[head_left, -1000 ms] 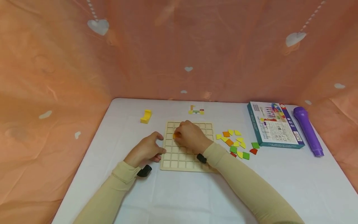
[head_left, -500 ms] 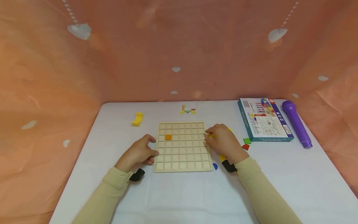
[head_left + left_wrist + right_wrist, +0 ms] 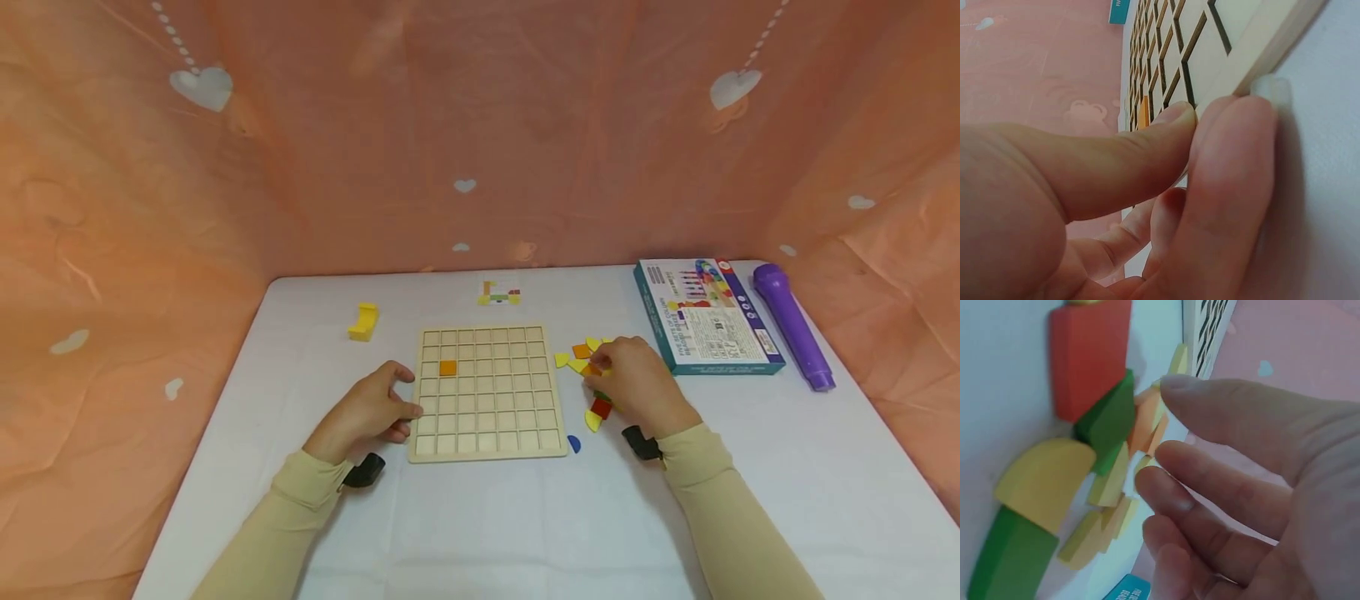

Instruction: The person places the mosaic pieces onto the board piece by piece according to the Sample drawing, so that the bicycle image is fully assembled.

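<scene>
My left hand holds the left edge of a wooden grid board. In the left wrist view, the thumb and a finger meet at that edge. One orange square tile lies in a cell in the board's upper left. My right hand is over a pile of coloured tiles right of the board, and it hides part of them. Its thumb and fingers are apart with nothing visible between them. Nearby tiles include a red tile, a dark green tile and a yellow quarter-round tile.
A small picture card lies behind the board. To its left is a yellow block. A box and a purple microphone-shaped object stand back right. One blue half-round tile sits by the board's lower right corner.
My right hand let go of the orange tile on the board and moved right to the tile pile. The left hand stayed at the board's edge. The head view shifted slightly.
</scene>
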Motion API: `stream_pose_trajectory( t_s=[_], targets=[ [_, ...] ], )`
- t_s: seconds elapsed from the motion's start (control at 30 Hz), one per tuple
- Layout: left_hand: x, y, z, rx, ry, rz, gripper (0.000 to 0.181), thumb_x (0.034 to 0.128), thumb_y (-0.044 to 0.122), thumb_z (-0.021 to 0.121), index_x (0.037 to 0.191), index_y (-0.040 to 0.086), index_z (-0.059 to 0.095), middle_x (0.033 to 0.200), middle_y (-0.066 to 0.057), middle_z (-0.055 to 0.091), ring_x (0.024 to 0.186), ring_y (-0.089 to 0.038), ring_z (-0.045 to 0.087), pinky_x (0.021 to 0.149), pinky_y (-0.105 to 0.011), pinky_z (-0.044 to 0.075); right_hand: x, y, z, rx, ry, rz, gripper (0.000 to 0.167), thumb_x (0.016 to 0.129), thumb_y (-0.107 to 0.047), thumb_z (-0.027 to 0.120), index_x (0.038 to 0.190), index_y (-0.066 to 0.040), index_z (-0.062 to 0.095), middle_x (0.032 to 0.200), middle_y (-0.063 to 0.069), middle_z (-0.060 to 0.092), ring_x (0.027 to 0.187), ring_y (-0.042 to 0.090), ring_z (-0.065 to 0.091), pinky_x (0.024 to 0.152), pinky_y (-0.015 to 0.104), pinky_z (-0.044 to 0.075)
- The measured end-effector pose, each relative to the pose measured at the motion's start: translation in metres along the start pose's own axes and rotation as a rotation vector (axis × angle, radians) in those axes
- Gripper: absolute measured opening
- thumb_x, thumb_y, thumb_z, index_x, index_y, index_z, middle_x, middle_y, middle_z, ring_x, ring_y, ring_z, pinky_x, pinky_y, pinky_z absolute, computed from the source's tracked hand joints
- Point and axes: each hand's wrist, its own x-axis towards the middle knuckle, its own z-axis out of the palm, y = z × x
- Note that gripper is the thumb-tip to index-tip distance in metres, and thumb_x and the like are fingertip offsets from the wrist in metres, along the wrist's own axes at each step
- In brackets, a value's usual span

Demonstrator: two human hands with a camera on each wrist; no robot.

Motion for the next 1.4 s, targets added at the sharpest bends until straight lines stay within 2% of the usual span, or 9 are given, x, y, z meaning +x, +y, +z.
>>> stream_pose_trajectory(
  t_s=[0.3,0.47,0.73,0.97,1.1,1.3,1.4],
  targets=[
    [0.0,0.001,-0.001,0.01,0.004,0.002,0.057,0.0972,0.002,0.078,0.145,0.006,0.048,0.094,-0.014,0.064,0.063,-0.015,0.068,0.063,-0.029,0.066,0.004,0.003,0.001,0.017,-0.023,0.022,0.029,0.096,-0.022,0.085,0.116,-0.001,0.079,0.112,0.016,0.074,0.108,0.034,0.058,0.095,0.048,0.059],
    [0.0,0.001,0.0,0.004,0.007,-0.003,0.058,0.0966,0.001,0.079,0.146,0.006,0.048,0.097,-0.015,0.063,0.064,-0.016,0.069,0.064,-0.03,0.067,0.006,0.004,0.001,0.041,-0.045,0.038,0.027,0.097,-0.02,0.083,0.117,-0.001,0.079,0.114,0.017,0.072,0.11,0.035,0.057,0.096,0.047,0.06],
    [-0.001,0.0,0.0,-0.004,0.006,-0.009,0.058,0.0968,0.001,0.079,0.146,0.007,0.048,0.097,-0.016,0.063,0.063,-0.016,0.069,0.064,-0.03,0.067,0.008,0.006,0.002,0.05,-0.047,0.02,0.024,0.098,-0.016,0.081,0.117,-0.001,0.079,0.116,0.018,0.072,0.112,0.035,0.057,0.097,0.048,0.06],
    [0.0,0.001,0.0,-0.002,0.007,-0.008,0.058,0.0971,0.001,0.079,0.146,0.007,0.048,0.096,-0.015,0.062,0.063,-0.015,0.068,0.063,-0.03,0.066,0.007,0.008,0.0,0.027,-0.023,-0.029,0.024,0.097,-0.015,0.081,0.116,0.0,0.079,0.114,0.018,0.073,0.11,0.036,0.058,0.097,0.05,0.06],
    [0.001,0.001,0.0,-0.017,0.005,-0.008,0.057,0.0971,0.001,0.079,0.145,0.007,0.048,0.096,-0.015,0.062,0.062,-0.016,0.067,0.063,-0.03,0.066,0.006,0.005,-0.004,0.02,-0.02,-0.031,0.026,0.098,-0.017,0.082,0.118,-0.002,0.079,0.117,0.018,0.072,0.111,0.036,0.057,0.097,0.049,0.06],
    [0.001,0.001,0.0,-0.017,0.003,-0.015,0.057,0.0969,0.001,0.079,0.145,0.007,0.048,0.096,-0.014,0.062,0.062,-0.015,0.067,0.064,-0.03,0.066,0.007,-0.009,0.0,0.049,-0.017,-0.085,0.03,0.098,-0.02,0.081,0.122,-0.002,0.078,0.118,0.016,0.073,0.107,0.031,0.058,0.086,0.04,0.06],
    [0.001,0.001,0.0,-0.014,0.003,-0.018,0.057,0.0969,0.001,0.079,0.145,0.007,0.048,0.096,-0.014,0.062,0.062,-0.015,0.067,0.064,-0.03,0.066,0.011,-0.021,0.006,0.052,-0.021,-0.122,0.03,0.098,-0.021,0.081,0.122,-0.004,0.08,0.116,0.013,0.075,0.106,0.029,0.058,0.089,0.04,0.06]
  ],
)
